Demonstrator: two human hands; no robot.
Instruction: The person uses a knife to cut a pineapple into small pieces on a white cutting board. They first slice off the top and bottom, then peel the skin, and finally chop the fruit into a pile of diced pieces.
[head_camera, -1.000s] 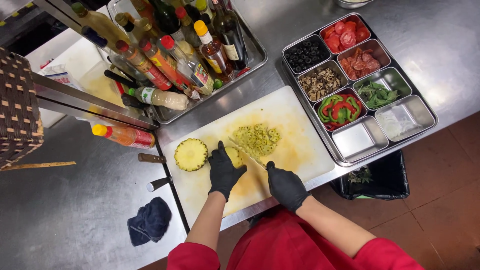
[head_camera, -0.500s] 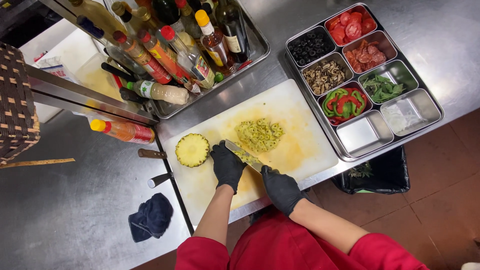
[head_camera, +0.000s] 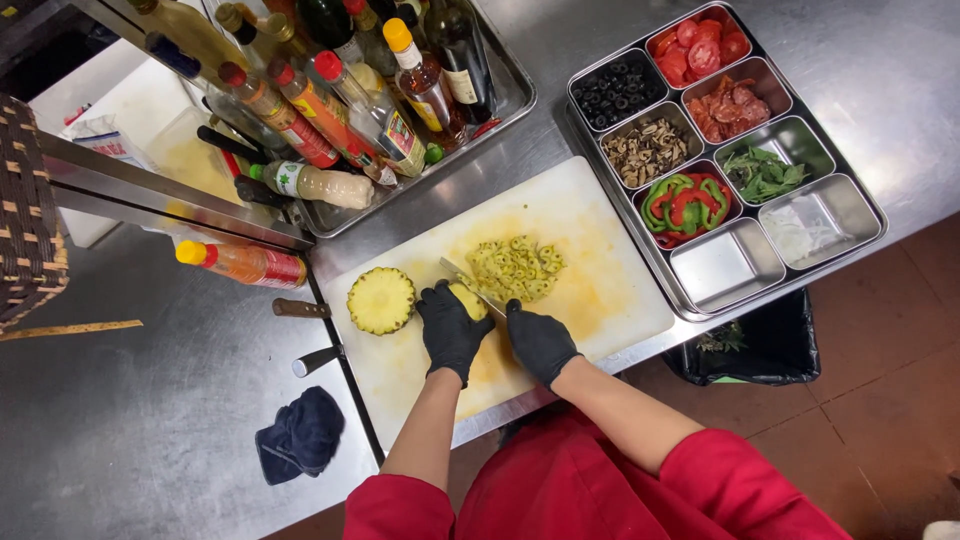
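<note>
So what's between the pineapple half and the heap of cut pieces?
In the head view, the left hand holding a pineapple piece, between the pineapple half and the heap.

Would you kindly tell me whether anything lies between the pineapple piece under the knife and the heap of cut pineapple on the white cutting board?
Nothing visible does. The yellow pineapple piece, held by the black-gloved left hand, lies right beside the heap of chopped pineapple; only the knife blade, gripped by the right hand, crosses there.

A commercial kitchen is shown: a stainless-steel worktop, a tray of divided topping pans, and crowded sauce bottles are seen.
</note>
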